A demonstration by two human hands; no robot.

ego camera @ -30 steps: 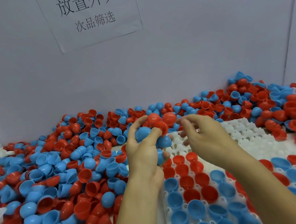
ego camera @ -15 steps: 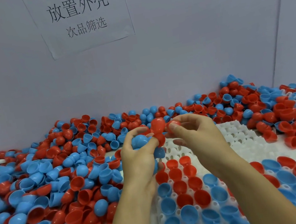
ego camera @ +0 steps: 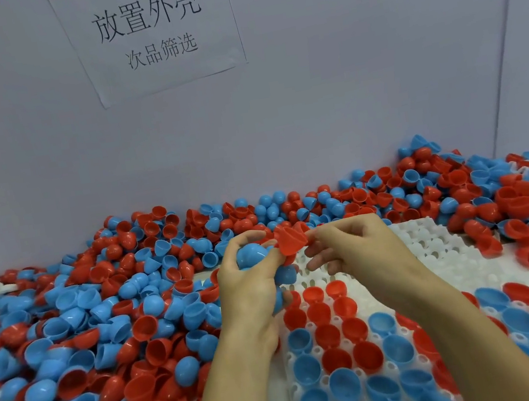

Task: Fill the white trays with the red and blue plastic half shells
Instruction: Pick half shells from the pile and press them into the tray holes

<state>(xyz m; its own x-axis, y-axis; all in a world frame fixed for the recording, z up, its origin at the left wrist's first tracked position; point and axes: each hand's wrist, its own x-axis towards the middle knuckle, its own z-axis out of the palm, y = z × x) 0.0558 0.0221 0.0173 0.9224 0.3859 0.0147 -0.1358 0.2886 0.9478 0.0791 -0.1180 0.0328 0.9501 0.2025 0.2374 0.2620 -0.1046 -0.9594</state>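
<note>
Fingers (ego camera: 322, 233) of right hand (ego camera: 350, 249) pinch red half shell (ego camera: 292, 242) — glossy, cone-shaped.

Our left hand (ego camera: 251, 282) covers most of the blue shells (ego camera: 251, 255) it holds, so we cannot count them. Our forearms hide part of the white tray (ego camera: 437, 249), whose near rows run off the bottom edge. The paper sign (ego camera: 150, 34) is cut at the top, and the shell pile (ego camera: 69, 335) spills past the left edge.
</note>
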